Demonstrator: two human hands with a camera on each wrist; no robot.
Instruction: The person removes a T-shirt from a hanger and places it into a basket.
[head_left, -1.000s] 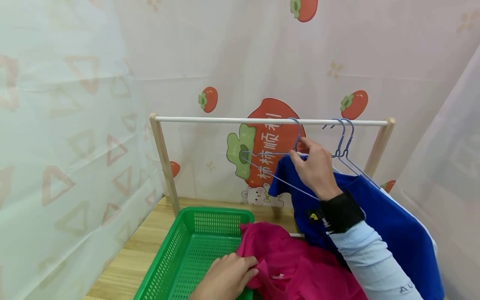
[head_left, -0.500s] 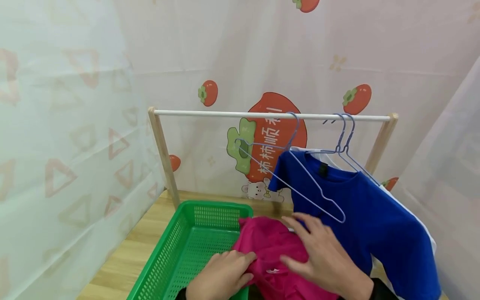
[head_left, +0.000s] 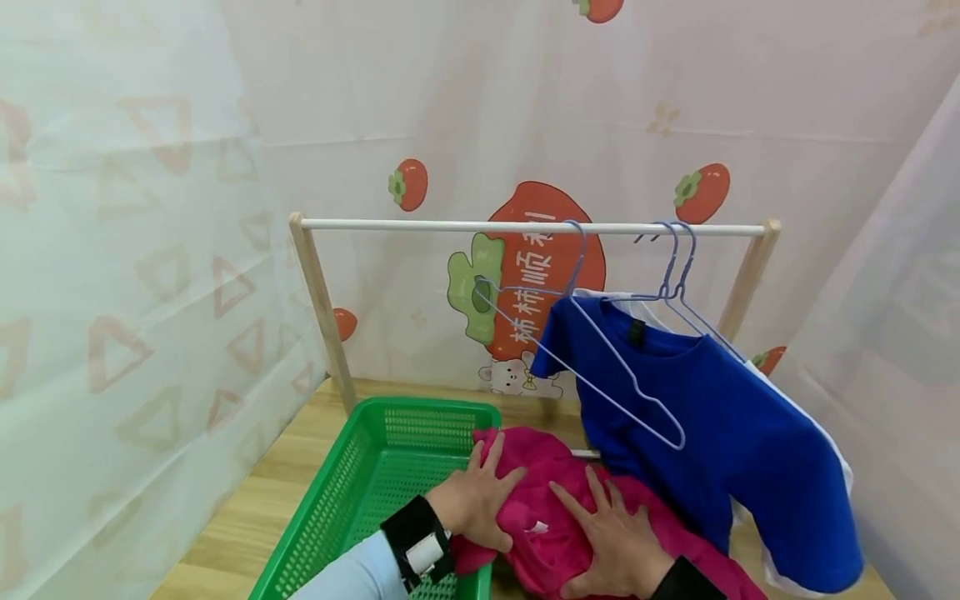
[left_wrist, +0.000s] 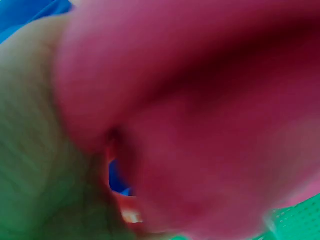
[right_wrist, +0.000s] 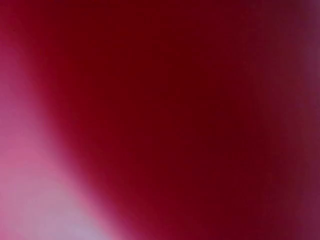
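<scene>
The left grip [head_left: 480,500] and right grip [head_left: 618,542] are resting spread-fingered on the pink garment [head_left: 540,454], pinching nothing visible. The garment is lying rumpled beneath both grips, overlapping the edge of the basket [head_left: 427,425], which is standing under the left forearm on the surface [head_left: 247,483]. Beyond the grips, a bare hanger [head_left: 570,293] is hanging from the rod [head_left: 450,225], before the blue shirt [head_left: 750,450]. The operator is apparently arranging the garment; the next move is probably calling for gathering its opening for the hanger.
</scene>
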